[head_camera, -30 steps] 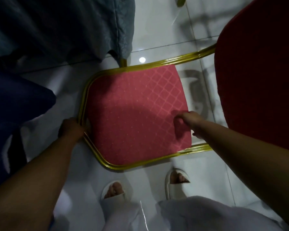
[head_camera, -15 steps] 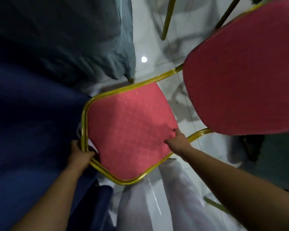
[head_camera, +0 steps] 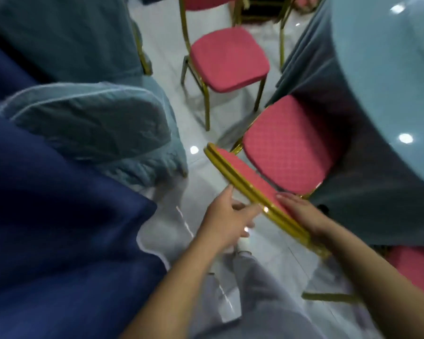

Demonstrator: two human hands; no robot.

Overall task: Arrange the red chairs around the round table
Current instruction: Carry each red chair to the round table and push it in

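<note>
A red chair with a gold frame stands with its seat [head_camera: 291, 148] tucked partly under the round table [head_camera: 387, 69], which has a pale blue cloth. The top edge of its backrest [head_camera: 242, 177] runs diagonally in front of me. My left hand [head_camera: 227, 216] touches the outer side of the gold rail, thumb up against it and fingers stretched out. My right hand [head_camera: 301, 211] lies flat on the red padded face of the backrest. A second red chair [head_camera: 228, 57] stands free on the floor farther back. The corner of another red seat [head_camera: 416, 267] shows at the lower right.
Chairs in grey-blue covers [head_camera: 96, 123] crowd the left side, and a navy cloth [head_camera: 47, 216] hangs in the near left. A narrow strip of glossy white tile floor [head_camera: 171, 40] runs between them and the red chairs. The table's cloth drapes down to the floor.
The view has swung up from looking straight down on the seat. Both hands have left the seat's sides and now lie on the backrest, and the chair's seat now sits under the table.
</note>
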